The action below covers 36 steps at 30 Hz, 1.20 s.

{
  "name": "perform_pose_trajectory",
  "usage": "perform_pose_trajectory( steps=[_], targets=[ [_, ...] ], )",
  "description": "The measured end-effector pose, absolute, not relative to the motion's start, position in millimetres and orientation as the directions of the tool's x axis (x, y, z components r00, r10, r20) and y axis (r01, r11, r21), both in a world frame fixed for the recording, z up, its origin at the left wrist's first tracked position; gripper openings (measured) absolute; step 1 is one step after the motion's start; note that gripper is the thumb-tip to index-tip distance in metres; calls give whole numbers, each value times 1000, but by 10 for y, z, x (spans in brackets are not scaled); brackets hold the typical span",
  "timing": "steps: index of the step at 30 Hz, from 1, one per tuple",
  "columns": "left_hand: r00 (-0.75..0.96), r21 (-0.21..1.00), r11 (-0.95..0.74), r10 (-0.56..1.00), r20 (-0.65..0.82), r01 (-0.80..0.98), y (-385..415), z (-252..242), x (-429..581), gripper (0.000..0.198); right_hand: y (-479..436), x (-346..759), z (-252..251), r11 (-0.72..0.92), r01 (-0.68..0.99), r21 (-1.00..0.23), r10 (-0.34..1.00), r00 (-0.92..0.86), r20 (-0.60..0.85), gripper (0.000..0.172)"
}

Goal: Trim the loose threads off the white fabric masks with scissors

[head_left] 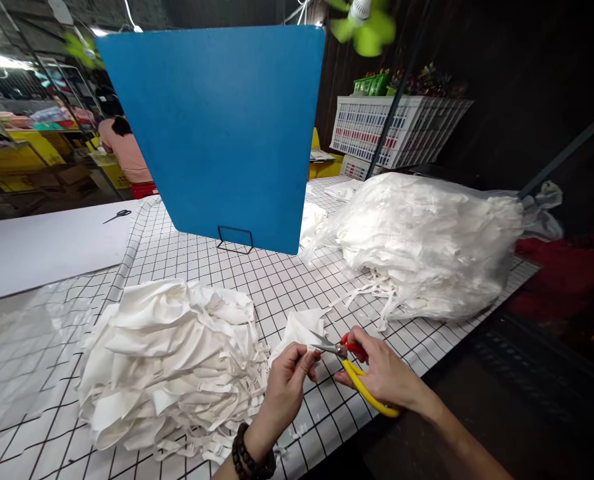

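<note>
My left hand (289,380), with a dark beaded bracelet at the wrist, pinches the edge of a small white cloth piece (299,328). My right hand (381,370) grips scissors (371,393) with one red and one yellow handle. Their blades are parted and point left, close to the fingertips of my left hand at the cloth. Left of my hands lies a heap of white cloth pieces (177,367) with thin straps hanging out. Further right sits a clear plastic bag (427,247) stuffed with similar white pieces, some straps spilling from its mouth.
A large blue board (221,133) stands upright on a black wire stand (235,240) across the checked tablecloth (197,263). Dark scissors (117,215) lie on a white surface at left. White crates (401,130) are stacked behind. A person (127,150) in pink sits beyond the board.
</note>
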State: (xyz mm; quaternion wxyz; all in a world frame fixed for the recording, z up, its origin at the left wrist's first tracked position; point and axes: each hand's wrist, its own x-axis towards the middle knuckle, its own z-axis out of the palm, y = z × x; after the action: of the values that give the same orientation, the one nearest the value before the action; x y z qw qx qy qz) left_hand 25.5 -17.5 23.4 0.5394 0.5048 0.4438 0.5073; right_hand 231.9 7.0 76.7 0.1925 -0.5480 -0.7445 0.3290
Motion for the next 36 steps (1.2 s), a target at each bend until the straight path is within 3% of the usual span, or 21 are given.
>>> perform_pose_trajectory(
  steps=[5, 36],
  targets=[
    [171, 993, -113, 978, 118, -43, -178, 293, 239, 23, -5, 2255, 897, 222, 800, -557, 940, -327, -95, 43],
    [298, 995, -27, 953, 54, -97, -158, 273, 159, 25, 8, 2203, 891, 297, 856, -423, 928, -364, -85, 33]
  ],
)
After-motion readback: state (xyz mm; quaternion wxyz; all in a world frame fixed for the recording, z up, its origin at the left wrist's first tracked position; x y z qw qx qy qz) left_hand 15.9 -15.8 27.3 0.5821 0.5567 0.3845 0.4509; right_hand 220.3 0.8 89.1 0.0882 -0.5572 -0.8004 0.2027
